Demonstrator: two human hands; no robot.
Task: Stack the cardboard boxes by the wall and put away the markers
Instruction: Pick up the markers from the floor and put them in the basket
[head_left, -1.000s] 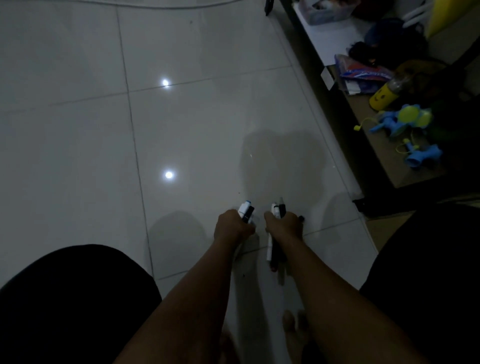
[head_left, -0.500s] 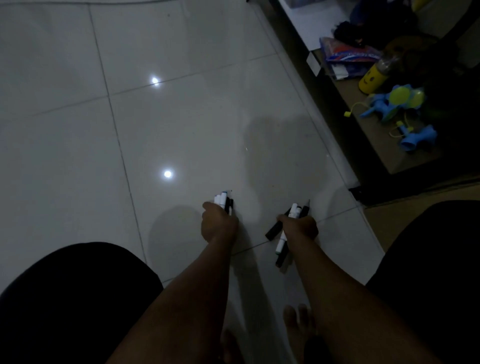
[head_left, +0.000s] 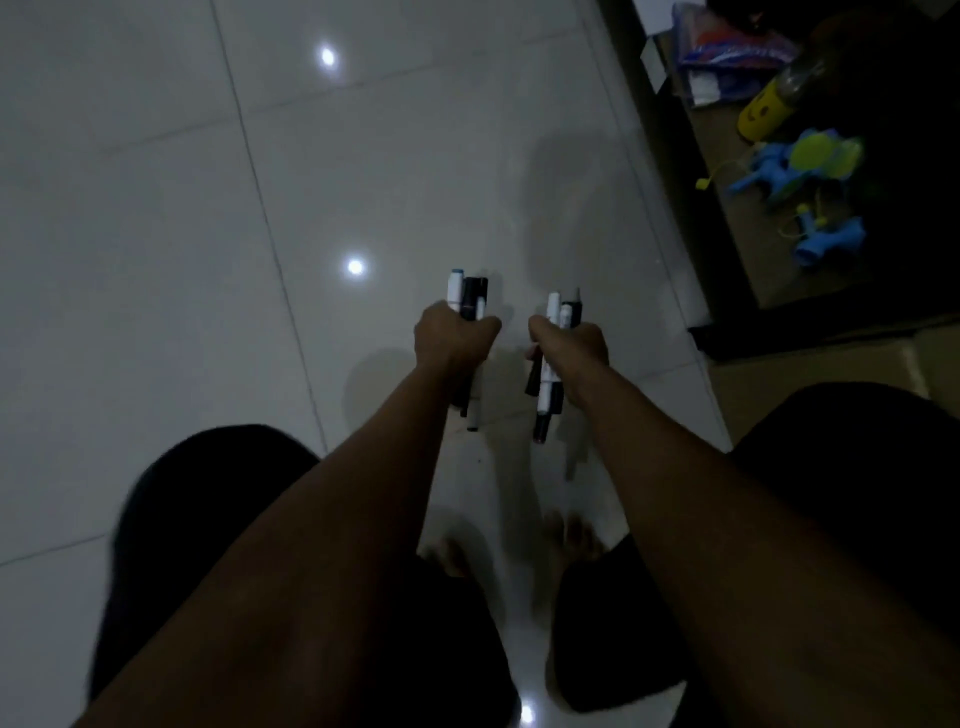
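Both my arms reach out over the white tiled floor in dim light. My left hand (head_left: 453, 338) is closed around a bundle of black and white markers (head_left: 467, 293) that stick out above and below the fist. My right hand (head_left: 571, 345) grips a second bundle of markers (head_left: 562, 309), also black and white, their lower ends hanging below the wrist. The two fists are side by side, a small gap between them. No cardboard boxes are in view.
A low dark shelf (head_left: 727, 270) runs along the right, holding a yellow bottle (head_left: 763, 111), blue and green plastic toys (head_left: 800, 166) and a printed packet (head_left: 727, 47). My dark-clothed knees frame the bottom; my bare feet (head_left: 571, 535) show between them.
My hands have drawn closer together and both marker bundles now stand more upright. The view has shifted so the shelf sits further right and up.
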